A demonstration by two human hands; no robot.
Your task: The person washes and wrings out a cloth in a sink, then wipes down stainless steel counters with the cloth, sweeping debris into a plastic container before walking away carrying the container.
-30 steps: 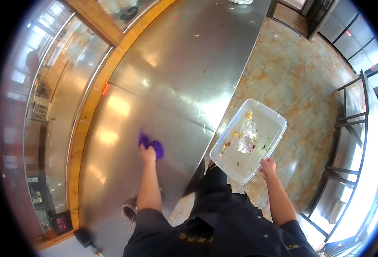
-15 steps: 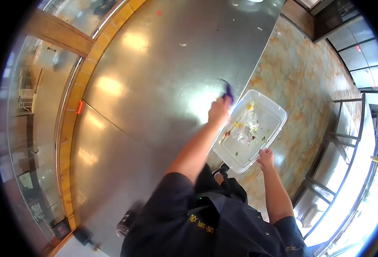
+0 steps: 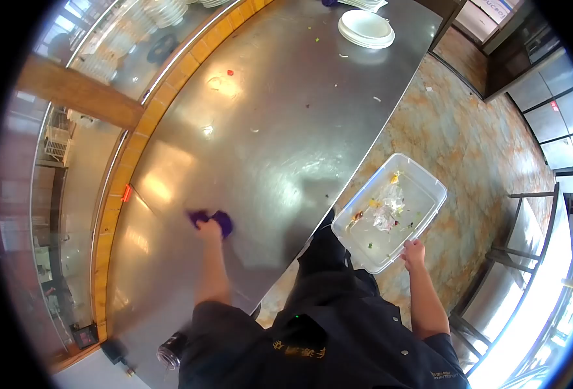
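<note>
1. Left hand (image 3: 209, 231): on the steel counter (image 3: 267, 123), toward its tiled edge (image 3: 119, 170). Fingers bunched on the purple cloth (image 3: 222, 222); blurred, so exact finger placing cannot be told.
2. Cloth: crumpled, against the counter top, showing on both sides of the hand.
3. Right hand (image 3: 414, 251): curled closed, pinching the rim of the bin (image 3: 422, 191) at its near right side. Thumb position cannot be told.
4. Bin: clear plastic, open top up, beside the counter's long edge, above the mottled floor (image 3: 461, 146).
5. In bin: crumpled clear film (image 3: 389, 209) near the middle; yellow, dark red and green bits around it.
6. Counter top, beyond the cloth: one red scrap (image 3: 230, 72), a few pale scraps (image 3: 377, 99), small dark specks. Bright glare patches.
7. Far end of counter: stacked white plates (image 3: 366, 29); a purple item (image 3: 328, 2) just behind, partly cut off by the view.
8. Near end: glass jar (image 3: 169, 352), tilted in view, close by the person's dark left sleeve (image 3: 225, 321).
9. Small red piece (image 3: 127, 192) at the tiled edge.
</note>
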